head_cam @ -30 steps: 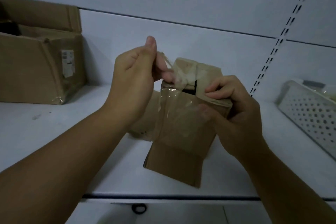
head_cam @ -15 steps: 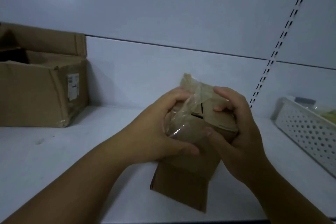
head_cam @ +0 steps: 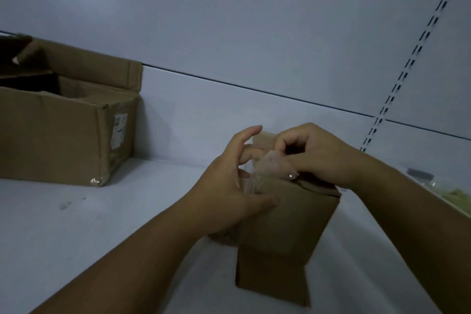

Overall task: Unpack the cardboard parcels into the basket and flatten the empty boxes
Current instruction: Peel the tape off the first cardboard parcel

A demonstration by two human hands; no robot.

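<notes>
A small brown cardboard parcel point(head_cam: 283, 232) stands on the white shelf point(head_cam: 114, 232) in front of me. My left hand point(head_cam: 229, 191) grips its left side, thumb across the front face, index finger lifted. My right hand point(head_cam: 318, 155) is curled over the parcel's top, pinching a crumpled wad of clear packing tape point(head_cam: 274, 167) peeled from the box. The top flaps are mostly hidden under my right hand. The white basket point(head_cam: 433, 191) shows only as a rim at the right edge, behind my right forearm.
A large open cardboard box point(head_cam: 68, 130) with a shipping label sits at the far left of the shelf. The white back wall rises behind, with a slotted upright rail point(head_cam: 413, 58) on the right.
The view has tilted up and left. My left hand has slid down to the parcel's side, and my right hand has moved over the top and gathered the loosened tape into a wad.
</notes>
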